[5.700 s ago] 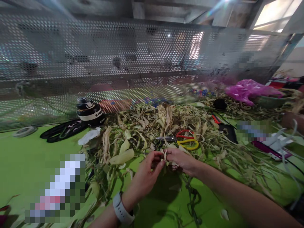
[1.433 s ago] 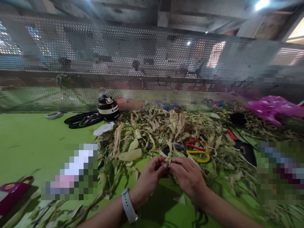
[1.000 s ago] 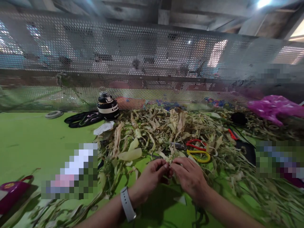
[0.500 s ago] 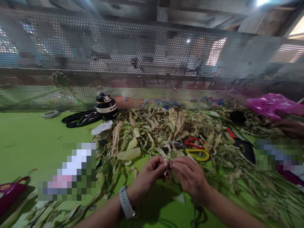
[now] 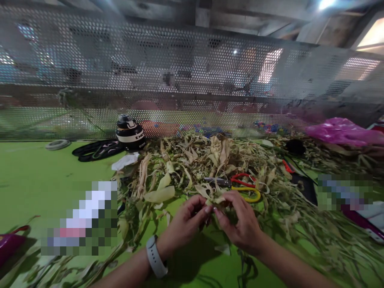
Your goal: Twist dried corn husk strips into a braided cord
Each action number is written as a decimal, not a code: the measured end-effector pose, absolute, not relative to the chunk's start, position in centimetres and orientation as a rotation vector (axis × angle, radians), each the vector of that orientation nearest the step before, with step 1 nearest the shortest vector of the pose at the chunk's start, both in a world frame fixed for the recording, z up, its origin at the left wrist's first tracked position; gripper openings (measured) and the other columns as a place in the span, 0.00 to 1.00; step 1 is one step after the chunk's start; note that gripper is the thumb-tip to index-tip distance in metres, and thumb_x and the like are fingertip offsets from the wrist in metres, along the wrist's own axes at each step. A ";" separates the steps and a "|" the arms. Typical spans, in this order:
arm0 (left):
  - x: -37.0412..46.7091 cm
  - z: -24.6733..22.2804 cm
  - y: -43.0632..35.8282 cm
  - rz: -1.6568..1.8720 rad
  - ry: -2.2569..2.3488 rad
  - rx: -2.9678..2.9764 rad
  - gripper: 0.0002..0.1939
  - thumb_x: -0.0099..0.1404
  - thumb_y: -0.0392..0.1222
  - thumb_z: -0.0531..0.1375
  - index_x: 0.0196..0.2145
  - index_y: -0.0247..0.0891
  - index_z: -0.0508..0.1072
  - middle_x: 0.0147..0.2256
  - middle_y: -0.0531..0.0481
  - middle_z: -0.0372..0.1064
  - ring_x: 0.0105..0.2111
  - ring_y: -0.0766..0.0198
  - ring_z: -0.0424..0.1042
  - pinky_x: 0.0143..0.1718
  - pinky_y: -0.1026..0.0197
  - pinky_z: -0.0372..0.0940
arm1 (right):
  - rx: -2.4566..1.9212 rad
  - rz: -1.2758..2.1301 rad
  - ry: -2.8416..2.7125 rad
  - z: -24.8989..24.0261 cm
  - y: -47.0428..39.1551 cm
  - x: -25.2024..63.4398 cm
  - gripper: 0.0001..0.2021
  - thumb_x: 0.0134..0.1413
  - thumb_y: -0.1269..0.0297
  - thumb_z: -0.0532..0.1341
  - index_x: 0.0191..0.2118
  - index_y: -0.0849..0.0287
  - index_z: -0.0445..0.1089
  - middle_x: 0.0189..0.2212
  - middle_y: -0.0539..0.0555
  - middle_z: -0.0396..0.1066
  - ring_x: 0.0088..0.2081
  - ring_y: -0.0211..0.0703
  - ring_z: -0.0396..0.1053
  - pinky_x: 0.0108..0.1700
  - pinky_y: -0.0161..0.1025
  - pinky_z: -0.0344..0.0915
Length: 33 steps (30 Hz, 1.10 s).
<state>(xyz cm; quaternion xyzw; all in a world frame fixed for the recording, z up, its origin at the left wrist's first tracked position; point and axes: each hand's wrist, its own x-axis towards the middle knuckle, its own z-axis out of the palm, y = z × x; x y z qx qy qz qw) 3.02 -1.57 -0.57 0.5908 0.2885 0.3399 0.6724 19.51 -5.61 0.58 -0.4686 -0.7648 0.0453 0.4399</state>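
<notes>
My left hand point(image 5: 193, 214) and my right hand point(image 5: 241, 220) meet over the green table, fingertips pinched together on a small piece of pale, dry leaf point(image 5: 212, 195). Its petal-like strips fan out above the fingers; its lower part is hidden by them. Just beyond my right hand, scissors point(image 5: 231, 183) with one red and one yellow handle loop rest on a heap of dried leaves point(image 5: 192, 154). A wider, pale yellow-green leaf piece point(image 5: 160, 195) lies to the left of my hands. My left wrist wears a white watch band point(image 5: 156, 256).
A perforated metal screen point(image 5: 180, 72) stands behind the heap. At back left are a black bottle point(image 5: 130, 134), a black strap-like item point(image 5: 96, 150) and a tape roll point(image 5: 58, 144). A pink plastic bag point(image 5: 342, 132) and a dark phone-like object point(image 5: 304, 186) lie right.
My right hand's fingers have shifted from covering the leaf piece to pinching its side, and more of its strips show spread out. The view has shifted slightly.
</notes>
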 end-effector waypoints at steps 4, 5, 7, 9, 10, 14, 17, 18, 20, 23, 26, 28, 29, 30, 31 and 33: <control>3.0 -0.6 -1.4 0.775 0.658 1.358 0.14 0.60 0.51 0.56 0.29 0.36 0.63 0.22 0.56 0.59 0.22 0.71 0.57 0.24 0.67 0.54 | -1.198 0.234 -1.881 0.9 -5.4 19.5 0.08 0.52 0.70 0.56 0.39 0.59 0.62 0.33 0.54 0.65 0.33 0.41 0.64 0.35 0.37 0.64; 3.0 -0.5 -1.3 0.776 0.657 1.366 0.14 0.59 0.51 0.56 0.29 0.36 0.63 0.22 0.56 0.59 0.22 0.71 0.57 0.24 0.66 0.54 | -1.192 0.245 -1.868 0.9 -5.3 19.5 0.06 0.53 0.70 0.56 0.39 0.59 0.63 0.33 0.54 0.65 0.34 0.41 0.64 0.36 0.38 0.64; 3.0 -0.5 -1.4 0.779 0.660 1.390 0.14 0.59 0.51 0.56 0.29 0.36 0.63 0.23 0.56 0.59 0.23 0.70 0.57 0.25 0.66 0.54 | -1.175 0.245 -1.844 0.9 -5.1 19.6 0.04 0.53 0.70 0.56 0.36 0.58 0.65 0.34 0.55 0.65 0.37 0.42 0.64 0.39 0.39 0.64; 3.0 -0.4 -1.4 0.782 0.669 1.419 0.14 0.59 0.50 0.56 0.28 0.36 0.64 0.23 0.56 0.59 0.23 0.70 0.57 0.26 0.66 0.55 | -1.163 0.244 -1.824 0.8 -5.0 19.6 0.03 0.53 0.71 0.56 0.35 0.58 0.65 0.34 0.55 0.66 0.38 0.42 0.65 0.40 0.39 0.63; 3.0 -0.4 -1.5 0.783 0.676 1.434 0.13 0.59 0.49 0.56 0.28 0.36 0.64 0.22 0.56 0.59 0.23 0.70 0.57 0.26 0.66 0.55 | -1.162 0.255 -1.816 0.7 -4.9 19.6 0.03 0.53 0.71 0.56 0.35 0.58 0.65 0.34 0.55 0.66 0.38 0.42 0.65 0.40 0.39 0.63; 2.9 -0.4 -1.3 0.768 0.698 1.501 0.12 0.60 0.48 0.56 0.27 0.36 0.65 0.22 0.56 0.60 0.24 0.69 0.58 0.28 0.66 0.56 | -1.167 0.336 -1.803 0.2 -4.9 19.5 0.03 0.54 0.71 0.55 0.35 0.58 0.64 0.33 0.54 0.66 0.37 0.41 0.65 0.40 0.37 0.63; 2.8 -0.4 -1.1 0.745 0.701 1.523 0.13 0.60 0.47 0.55 0.26 0.35 0.66 0.23 0.54 0.62 0.25 0.68 0.61 0.29 0.66 0.57 | -1.157 0.358 -1.803 -0.2 -5.0 19.4 0.03 0.55 0.72 0.54 0.35 0.58 0.63 0.32 0.53 0.65 0.36 0.40 0.65 0.39 0.36 0.63; 2.9 -0.3 -1.1 0.732 0.698 1.508 0.13 0.60 0.47 0.56 0.25 0.35 0.66 0.23 0.54 0.63 0.25 0.68 0.61 0.29 0.65 0.58 | -1.149 0.350 -1.807 -0.2 -5.1 19.4 0.04 0.55 0.73 0.54 0.35 0.58 0.63 0.33 0.53 0.65 0.36 0.40 0.64 0.39 0.36 0.63; 3.0 -0.4 -1.0 0.705 0.689 1.446 0.14 0.59 0.48 0.57 0.25 0.34 0.66 0.23 0.54 0.63 0.25 0.68 0.62 0.28 0.66 0.58 | -1.130 0.327 -1.824 -0.2 -5.1 19.5 0.05 0.54 0.74 0.54 0.36 0.58 0.62 0.33 0.54 0.64 0.37 0.40 0.64 0.40 0.37 0.62; 3.1 -0.5 -1.0 0.683 0.676 1.331 0.15 0.56 0.50 0.59 0.24 0.35 0.65 0.22 0.55 0.63 0.23 0.69 0.62 0.26 0.66 0.58 | -1.112 0.324 -1.857 0.0 -5.1 19.5 0.05 0.54 0.74 0.54 0.36 0.59 0.62 0.34 0.54 0.64 0.37 0.41 0.64 0.39 0.37 0.62; 3.0 -0.6 -0.9 0.668 0.665 1.237 0.16 0.54 0.51 0.61 0.24 0.35 0.64 0.20 0.56 0.61 0.20 0.71 0.60 0.23 0.66 0.59 | -1.099 0.337 -1.881 0.2 -5.1 19.6 0.06 0.53 0.75 0.53 0.36 0.59 0.62 0.34 0.55 0.63 0.37 0.41 0.64 0.38 0.37 0.62; 2.9 -0.5 -0.9 0.666 0.658 1.196 0.16 0.53 0.50 0.62 0.25 0.35 0.64 0.20 0.57 0.60 0.20 0.72 0.59 0.22 0.68 0.58 | -1.083 0.333 -1.897 0.3 -5.2 19.6 0.07 0.52 0.75 0.54 0.36 0.59 0.62 0.34 0.55 0.63 0.37 0.42 0.63 0.39 0.38 0.63; 2.8 -0.5 -0.9 0.667 0.654 1.180 0.16 0.53 0.50 0.63 0.25 0.35 0.64 0.20 0.57 0.60 0.20 0.73 0.58 0.22 0.68 0.58 | -1.077 0.328 -1.906 0.3 -5.2 19.6 0.07 0.51 0.75 0.54 0.37 0.59 0.61 0.34 0.55 0.63 0.38 0.42 0.63 0.39 0.38 0.63; 2.7 -0.4 -0.9 0.663 0.653 1.166 0.15 0.52 0.49 0.63 0.25 0.34 0.65 0.21 0.57 0.60 0.20 0.73 0.59 0.22 0.69 0.58 | -1.072 0.323 -1.919 0.3 -5.3 19.6 0.08 0.49 0.75 0.55 0.37 0.59 0.61 0.35 0.55 0.63 0.38 0.42 0.63 0.39 0.39 0.63; 2.6 -0.4 -0.9 0.652 0.654 1.153 0.15 0.53 0.49 0.63 0.26 0.34 0.65 0.21 0.57 0.60 0.20 0.73 0.59 0.22 0.69 0.58 | -1.069 0.315 -1.930 0.3 -5.3 19.6 0.09 0.48 0.75 0.55 0.38 0.59 0.61 0.35 0.55 0.62 0.38 0.43 0.63 0.40 0.39 0.63; 2.5 -0.3 -0.9 0.623 0.654 1.133 0.14 0.53 0.48 0.63 0.27 0.34 0.66 0.23 0.56 0.61 0.21 0.72 0.60 0.22 0.68 0.60 | -1.063 0.289 -1.943 0.3 -5.3 19.6 0.11 0.47 0.74 0.56 0.38 0.59 0.60 0.35 0.56 0.62 0.38 0.43 0.63 0.40 0.40 0.63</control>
